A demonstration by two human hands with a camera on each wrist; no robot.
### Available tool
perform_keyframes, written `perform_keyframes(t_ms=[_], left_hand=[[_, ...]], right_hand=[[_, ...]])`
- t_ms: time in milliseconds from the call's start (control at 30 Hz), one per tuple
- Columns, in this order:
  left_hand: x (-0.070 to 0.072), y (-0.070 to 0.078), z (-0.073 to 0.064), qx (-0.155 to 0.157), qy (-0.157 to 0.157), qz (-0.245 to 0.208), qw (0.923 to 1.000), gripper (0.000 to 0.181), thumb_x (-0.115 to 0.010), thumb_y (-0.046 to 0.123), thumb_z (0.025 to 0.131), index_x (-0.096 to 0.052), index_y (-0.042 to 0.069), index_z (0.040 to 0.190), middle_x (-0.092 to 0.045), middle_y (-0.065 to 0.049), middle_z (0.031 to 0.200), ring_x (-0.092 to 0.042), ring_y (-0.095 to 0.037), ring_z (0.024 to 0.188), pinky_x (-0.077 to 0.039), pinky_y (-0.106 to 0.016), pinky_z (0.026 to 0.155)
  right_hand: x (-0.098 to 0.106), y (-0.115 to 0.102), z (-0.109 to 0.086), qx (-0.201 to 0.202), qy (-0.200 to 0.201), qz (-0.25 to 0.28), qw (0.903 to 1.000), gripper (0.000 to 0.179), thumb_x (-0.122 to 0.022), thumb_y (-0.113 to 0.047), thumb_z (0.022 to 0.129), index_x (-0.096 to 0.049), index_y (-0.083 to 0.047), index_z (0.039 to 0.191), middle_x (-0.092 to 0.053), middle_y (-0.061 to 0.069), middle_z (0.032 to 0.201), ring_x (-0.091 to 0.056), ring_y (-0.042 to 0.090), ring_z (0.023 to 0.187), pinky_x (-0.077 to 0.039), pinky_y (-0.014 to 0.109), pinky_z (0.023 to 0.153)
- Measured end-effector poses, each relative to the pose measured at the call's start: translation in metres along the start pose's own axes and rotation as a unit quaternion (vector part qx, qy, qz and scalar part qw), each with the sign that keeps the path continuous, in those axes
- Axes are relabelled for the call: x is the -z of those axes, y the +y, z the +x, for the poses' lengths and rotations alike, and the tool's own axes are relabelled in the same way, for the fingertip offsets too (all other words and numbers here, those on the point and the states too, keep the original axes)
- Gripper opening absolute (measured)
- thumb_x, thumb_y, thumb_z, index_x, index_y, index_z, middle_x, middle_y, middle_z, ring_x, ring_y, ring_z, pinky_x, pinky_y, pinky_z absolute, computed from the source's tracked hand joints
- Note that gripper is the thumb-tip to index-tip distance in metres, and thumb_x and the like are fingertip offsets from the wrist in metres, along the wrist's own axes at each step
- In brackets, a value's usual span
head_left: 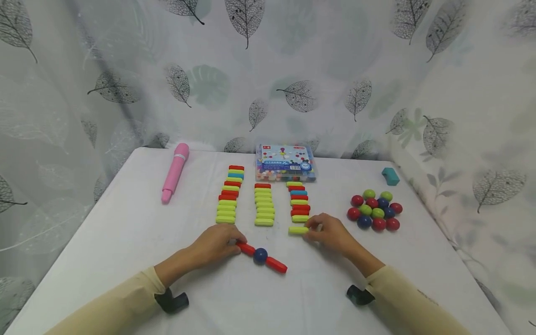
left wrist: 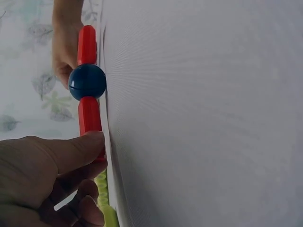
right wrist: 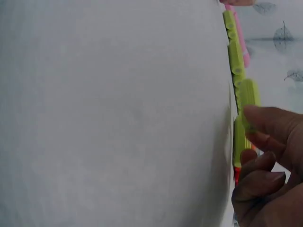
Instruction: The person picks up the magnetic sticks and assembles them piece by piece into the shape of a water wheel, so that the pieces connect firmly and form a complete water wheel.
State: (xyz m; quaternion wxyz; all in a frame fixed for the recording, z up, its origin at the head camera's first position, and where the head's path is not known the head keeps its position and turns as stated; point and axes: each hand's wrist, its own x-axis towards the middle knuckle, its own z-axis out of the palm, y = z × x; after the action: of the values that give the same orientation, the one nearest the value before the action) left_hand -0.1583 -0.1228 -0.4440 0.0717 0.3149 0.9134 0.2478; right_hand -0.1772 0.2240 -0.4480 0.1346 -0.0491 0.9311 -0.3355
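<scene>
My left hand [head_left: 217,243] pinches the end of a red rod [left wrist: 90,116] between thumb and fingers. That rod is joined to a blue ball [head_left: 260,256], and a second red rod [head_left: 277,265] sticks out of the ball's opposite side, so the three form a straight piece. To the right, my right hand [head_left: 331,232] pinches one end of a yellow-green rod [head_left: 298,230]. This rod is at the near end of the right-hand column of rods [head_left: 299,201]. In the right wrist view the held rod [right wrist: 250,92] stands in front of other yellow-green rods.
Two more columns of coloured rods, left [head_left: 226,203] and middle [head_left: 264,204], lie on the white table. Behind them stands a clear plastic box [head_left: 285,163]. Red, green and blue balls [head_left: 378,213] cluster at right, near a teal block [head_left: 390,176]. A pink stick [head_left: 175,173] lies at left.
</scene>
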Motion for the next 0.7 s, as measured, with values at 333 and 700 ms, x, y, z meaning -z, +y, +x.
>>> perform_keyframes(t_ms=[333,700], left_hand=[[0.0,0.002,0.005,-0.02,-0.001,0.016,0.9997,0.026,-0.082,0.016,0.087,-0.078,0.016,0.113,-0.074,0.008,0.1,-0.065,-0.01,0.096,-0.057,-0.03,0.085],[0.006,0.0,0.004,-0.03,-0.002,0.028,0.9991,0.025,-0.081,0.013,0.087,-0.079,0.017,0.112,-0.074,0.008,0.102,-0.065,-0.011,0.1,-0.057,-0.034,0.089]], right_hand=[[-0.024,-0.04,-0.022,0.153,-0.076,-0.05,0.984,0.02,-0.082,-0.024,0.087,-0.076,-0.021,0.106,-0.063,-0.009,0.096,-0.057,0.011,0.095,-0.053,0.026,0.079],[0.009,-0.004,0.009,-0.027,0.052,0.049,0.9971,0.04,-0.08,-0.029,0.089,-0.067,-0.014,0.123,-0.064,0.006,0.11,-0.057,0.024,0.098,-0.054,0.03,0.074]])
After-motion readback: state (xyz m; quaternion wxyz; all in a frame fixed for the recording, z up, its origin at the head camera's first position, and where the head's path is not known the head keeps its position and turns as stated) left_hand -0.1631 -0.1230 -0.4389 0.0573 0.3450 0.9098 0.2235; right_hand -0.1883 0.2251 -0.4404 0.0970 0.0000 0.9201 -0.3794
